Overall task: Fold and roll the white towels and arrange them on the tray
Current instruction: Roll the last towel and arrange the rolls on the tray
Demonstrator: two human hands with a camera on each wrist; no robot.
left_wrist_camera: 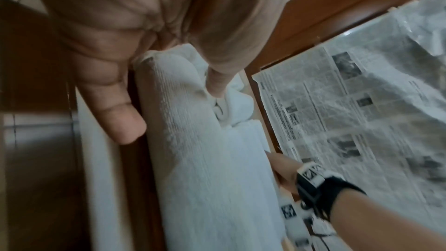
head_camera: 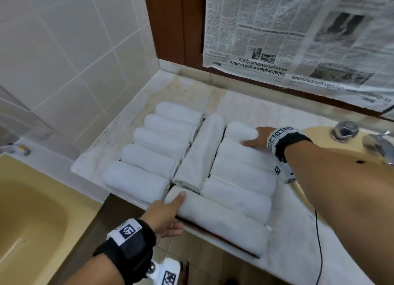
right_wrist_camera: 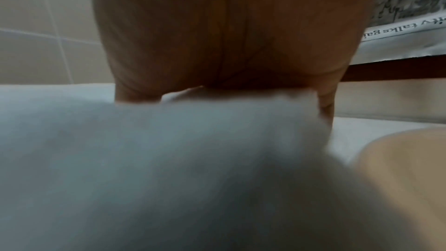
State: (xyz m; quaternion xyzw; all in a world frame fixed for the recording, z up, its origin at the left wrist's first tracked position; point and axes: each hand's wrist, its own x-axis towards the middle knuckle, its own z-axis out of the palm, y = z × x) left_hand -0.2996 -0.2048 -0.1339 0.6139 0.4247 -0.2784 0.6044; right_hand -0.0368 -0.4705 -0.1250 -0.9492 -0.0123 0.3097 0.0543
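Rolled white towels (head_camera: 153, 148) cover the tray (head_camera: 219, 240), whose dark brown near edge shows under them at the front of the pale marble worktop (head_camera: 302, 255). Five rolls lie in a column on the tray's left side, one long roll (head_camera: 200, 154) runs front to back down its middle, several more fill its right side, and one large roll (head_camera: 221, 218) lies across its near edge.

The left hand (head_camera: 164, 214) rests at the left end of that near roll, thumb laid on top and the other fingers (left_wrist_camera: 115, 114) straight beside the tray's edge. The right hand (head_camera: 255, 136) is at the tray's far right corner, its fingers wrapped round the end of the farthest roll (head_camera: 241, 130) there.

Right of the tray is a beige basin (head_camera: 319, 135) with a chrome tap (head_camera: 375, 142); behind it newspaper (head_camera: 287, 35) hangs on a brown frame.
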